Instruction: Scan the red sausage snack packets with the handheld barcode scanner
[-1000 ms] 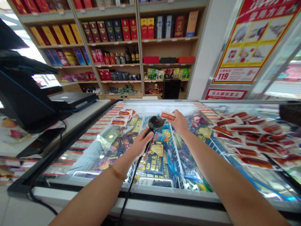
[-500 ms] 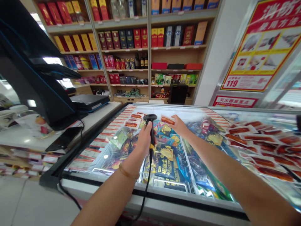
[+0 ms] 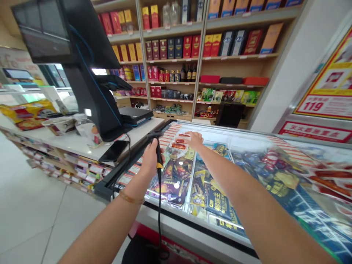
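My left hand (image 3: 152, 156) is wrapped round the handle of a black and yellow barcode scanner (image 3: 158, 152), its cable hanging down over the freezer's front edge. Its head points away from me, above the left part of the glass lid. My right hand (image 3: 194, 140) reaches across to a small group of packaged sausages (image 3: 178, 146) lying on the glass. The fingers are bent over the right end of a sausage pack (image 3: 182, 140) there; the fingertips are partly hidden. At the right, more sausage packs (image 3: 331, 174) are spread on the lid.
Under the glass of the chest freezer (image 3: 220, 245) lie bagged frozen goods. On the counter (image 3: 90, 149) at the left are a checkout screen (image 3: 90, 73), a phone (image 3: 114, 150), a scale (image 3: 136, 115) and cups. Shelves (image 3: 233, 60) of boxes and bottles stand behind.
My view has turned left. My right hand has carried a sausage pack left to the small group on the glass. My left hand, still holding the scanner, has shifted left of that group.
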Available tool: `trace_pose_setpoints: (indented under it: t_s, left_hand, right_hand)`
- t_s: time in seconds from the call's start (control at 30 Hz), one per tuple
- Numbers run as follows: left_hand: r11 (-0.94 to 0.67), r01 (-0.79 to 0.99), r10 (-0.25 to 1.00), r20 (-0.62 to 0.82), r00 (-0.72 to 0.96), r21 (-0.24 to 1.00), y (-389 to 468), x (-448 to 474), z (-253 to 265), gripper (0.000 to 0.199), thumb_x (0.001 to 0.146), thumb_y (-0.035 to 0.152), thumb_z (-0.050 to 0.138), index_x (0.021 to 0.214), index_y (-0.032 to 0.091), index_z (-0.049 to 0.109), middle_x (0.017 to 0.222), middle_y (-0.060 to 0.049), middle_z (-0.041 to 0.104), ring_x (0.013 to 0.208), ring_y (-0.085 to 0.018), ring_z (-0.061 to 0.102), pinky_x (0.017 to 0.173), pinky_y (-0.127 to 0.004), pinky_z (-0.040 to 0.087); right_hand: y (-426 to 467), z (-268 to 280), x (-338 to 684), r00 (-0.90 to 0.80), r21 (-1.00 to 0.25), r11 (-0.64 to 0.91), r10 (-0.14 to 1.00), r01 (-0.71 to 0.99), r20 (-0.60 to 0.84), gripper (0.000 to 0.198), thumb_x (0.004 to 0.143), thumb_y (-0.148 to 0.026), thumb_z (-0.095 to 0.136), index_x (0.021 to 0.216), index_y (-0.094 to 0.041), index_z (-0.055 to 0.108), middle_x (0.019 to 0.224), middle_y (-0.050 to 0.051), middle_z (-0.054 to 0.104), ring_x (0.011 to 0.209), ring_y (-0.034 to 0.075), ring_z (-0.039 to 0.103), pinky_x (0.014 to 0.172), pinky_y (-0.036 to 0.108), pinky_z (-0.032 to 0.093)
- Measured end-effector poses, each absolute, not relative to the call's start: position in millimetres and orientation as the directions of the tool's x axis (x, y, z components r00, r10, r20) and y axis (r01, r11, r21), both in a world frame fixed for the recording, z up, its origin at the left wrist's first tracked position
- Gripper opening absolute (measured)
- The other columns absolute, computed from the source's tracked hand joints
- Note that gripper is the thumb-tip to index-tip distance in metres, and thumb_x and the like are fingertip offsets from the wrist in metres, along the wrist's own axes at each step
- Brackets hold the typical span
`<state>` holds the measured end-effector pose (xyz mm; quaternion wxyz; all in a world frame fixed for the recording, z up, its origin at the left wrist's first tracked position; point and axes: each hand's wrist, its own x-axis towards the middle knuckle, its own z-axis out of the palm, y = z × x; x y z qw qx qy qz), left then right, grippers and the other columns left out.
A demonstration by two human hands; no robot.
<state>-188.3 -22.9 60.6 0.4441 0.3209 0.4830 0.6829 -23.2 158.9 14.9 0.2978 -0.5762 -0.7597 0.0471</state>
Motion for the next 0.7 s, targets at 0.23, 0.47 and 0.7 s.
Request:
trace_pose_setpoints:
  t_s: [0.23,0.47,0.7]
  left_hand:
    - [-0.03,-0.381,0.966,-0.071,-0.248,0.924,-16.3,-143.8,51.5,0.042,0.078,0.061,0.057,0.078,0.02,0.048,0.055,0.005,0.054,0.033,-0.008,0.046,0.032,-0.022,0.036]
    - [0.074,-0.436,0.996,-0.086,-0.008,0.897,-12.5,-41.4,41.5,0.042,0.076,0.059,0.06,0.078,0.019,0.048,0.054,0.004,0.054,0.035,-0.008,0.048,0.036,-0.02,0.035]
    - [0.089,-0.34,0.989,-0.041,0.145,0.936,-21.8,14.3,32.8,0.045,0.078,0.064,0.056,0.076,0.02,0.048,0.048,0.006,0.049,0.033,-0.009,0.044,0.034,-0.021,0.035]
  right_hand:
    - [133.4,16.6,26.9,-0.157,-0.406,0.359,0.878,0.841,0.452,0.037,0.083,-0.034,0.062,0.12,-0.03,0.06,0.132,0.008,0.052,0.127,0.031,0.036,0.102,0.047,0.031]
    - [78.9,9.7,182.4,-0.103,-0.285,0.252,0.887,0.925,0.45,0.035,0.081,-0.031,0.061,0.116,-0.026,0.063,0.129,0.008,0.057,0.125,0.032,0.041,0.1,0.049,0.033]
    - [29.0,27.1,352.6,0.135,-0.02,-0.135,0.954,0.991,0.268,0.03,0.081,-0.034,0.062,0.108,-0.026,0.069,0.12,0.012,0.064,0.115,0.035,0.051,0.092,0.052,0.036]
